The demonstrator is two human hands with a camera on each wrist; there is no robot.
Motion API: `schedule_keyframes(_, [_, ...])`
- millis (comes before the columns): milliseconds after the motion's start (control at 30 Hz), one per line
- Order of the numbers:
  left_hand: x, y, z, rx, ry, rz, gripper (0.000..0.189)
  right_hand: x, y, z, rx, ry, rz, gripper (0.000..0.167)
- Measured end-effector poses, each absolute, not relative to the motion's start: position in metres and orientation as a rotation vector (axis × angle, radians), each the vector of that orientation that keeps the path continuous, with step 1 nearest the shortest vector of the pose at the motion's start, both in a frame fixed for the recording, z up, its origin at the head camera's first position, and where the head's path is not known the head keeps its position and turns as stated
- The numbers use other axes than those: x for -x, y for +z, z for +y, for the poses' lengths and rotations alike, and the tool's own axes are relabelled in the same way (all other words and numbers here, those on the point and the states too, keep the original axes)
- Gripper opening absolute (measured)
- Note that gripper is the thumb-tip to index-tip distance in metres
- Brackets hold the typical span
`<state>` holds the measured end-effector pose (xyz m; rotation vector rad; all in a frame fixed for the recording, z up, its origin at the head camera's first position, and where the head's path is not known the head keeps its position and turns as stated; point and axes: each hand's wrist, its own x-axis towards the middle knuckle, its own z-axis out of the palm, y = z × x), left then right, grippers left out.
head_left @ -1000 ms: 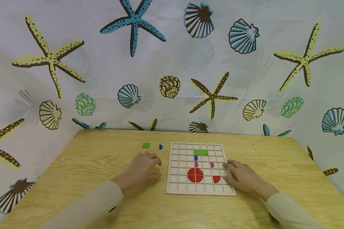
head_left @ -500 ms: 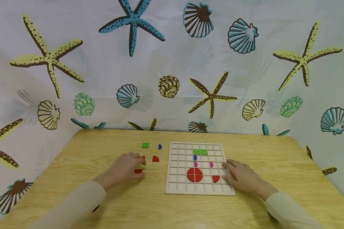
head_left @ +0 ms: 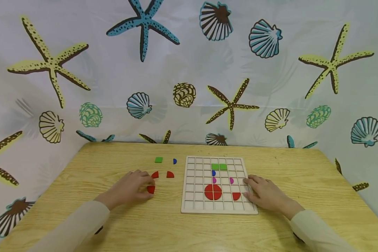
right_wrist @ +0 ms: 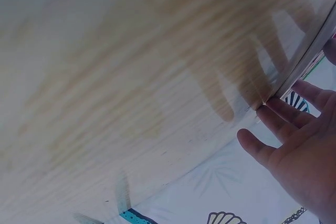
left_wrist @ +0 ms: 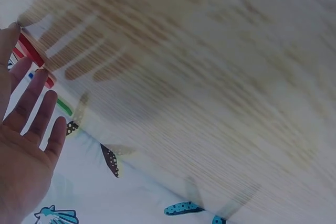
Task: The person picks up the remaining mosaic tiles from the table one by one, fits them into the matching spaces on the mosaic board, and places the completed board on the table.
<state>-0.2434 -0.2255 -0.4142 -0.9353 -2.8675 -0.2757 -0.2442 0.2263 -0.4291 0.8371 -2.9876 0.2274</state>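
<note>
Head view: hands [head_left: 130, 185] [head_left: 268, 193] hide red piece [head_left: 151, 189], board [head_left: 192, 181] (partly).

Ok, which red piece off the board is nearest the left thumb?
The front red piece, at the thumb of the left hand; the other two red pieces lie farther back.

Shifted leftward, away from the grid board [head_left: 189, 205], with the left hand [head_left: 127, 187]; now pinching the nearest red quarter-circle [head_left: 151, 189] and exposing a second red quarter-circle [head_left: 155, 174] and a third red quarter-circle [head_left: 170, 174], hidden a second ago.
</note>
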Motion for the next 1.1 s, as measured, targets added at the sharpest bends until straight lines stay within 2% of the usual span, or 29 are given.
schedule_keyframes(533, [0.2491, -0.4165, -0.2304, 0.997, -0.320, -2.860, 0.016, 0.2434, -0.4288, 0.2257, -0.833, 0.230, -2.979, 0.051])
schedule_keyframes(1100, [0.2516, -0.4092, -0.2217, 1.050, -0.292, -2.855, 0.018, 0.2446, -0.4302, 0.2270, -0.835, 0.233, -2.978, 0.051])
